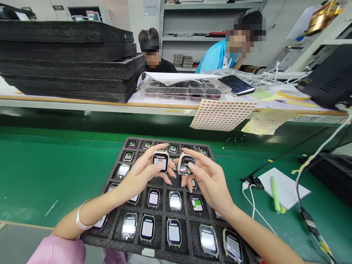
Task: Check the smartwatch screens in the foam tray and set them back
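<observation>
L-hand watch & R-hand watch, both strapless, raised side by side over the upper-middle of the foam tray, just apart. Handling (judged): each prob. light & stiff; glass likely slick, easily scratched or cracked; best hold = case edges, thumb vs. fingertips, w/ glass left untouched. Appearance: rounded-rect. pale cases, dark borders round the displays. L display lit, whitish w/ a grid-like layout, text too small to read; R display dark w/ small coloured marks, partly hidden by the thumb.

Left hand: fingers curled about its watch, gripping case btwn thumb & fingers. Right hand: fingers likewise grasping its watch, thumb across the glass.

Beneath: dark-grey foam tray, divided into cells; other watches lie face up in many, some displays whitish, some part green, several w/ glare. Tray rests on green worktop. To R: white paper w/ green pen on it. Beyond, on raised shelf: black foam stack at L, transp. plastic trays at ctr., phone near them.
</observation>
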Tool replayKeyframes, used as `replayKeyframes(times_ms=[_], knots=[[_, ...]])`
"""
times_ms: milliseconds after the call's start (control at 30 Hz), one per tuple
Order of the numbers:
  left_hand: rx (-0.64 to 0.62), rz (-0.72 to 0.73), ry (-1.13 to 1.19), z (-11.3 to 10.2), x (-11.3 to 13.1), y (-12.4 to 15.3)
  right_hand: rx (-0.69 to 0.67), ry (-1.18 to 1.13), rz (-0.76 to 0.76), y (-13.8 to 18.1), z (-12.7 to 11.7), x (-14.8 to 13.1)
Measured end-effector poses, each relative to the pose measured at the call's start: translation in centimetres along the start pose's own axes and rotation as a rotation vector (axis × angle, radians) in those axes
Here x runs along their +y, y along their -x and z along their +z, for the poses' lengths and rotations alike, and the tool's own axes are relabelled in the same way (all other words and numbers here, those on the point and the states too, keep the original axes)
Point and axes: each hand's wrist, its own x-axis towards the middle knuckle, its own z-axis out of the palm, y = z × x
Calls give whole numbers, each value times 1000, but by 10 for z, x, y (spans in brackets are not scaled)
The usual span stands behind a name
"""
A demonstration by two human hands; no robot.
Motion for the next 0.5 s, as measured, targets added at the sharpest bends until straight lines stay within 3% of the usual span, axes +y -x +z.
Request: replayKeyframes(times_ms=[267, 333, 433, 500], knots=[[12, -69, 36, 3, 4, 5, 75, 44, 7, 4, 5, -5], [13, -71, 43, 4, 5, 7, 10, -5, 16, 15, 12, -17], [15, -97, 43, 8, 7, 11, -211, -95, 37, 44, 23, -42], [10, -119, 34, 11, 7, 12, -289, -22, 12, 66, 27, -55]])
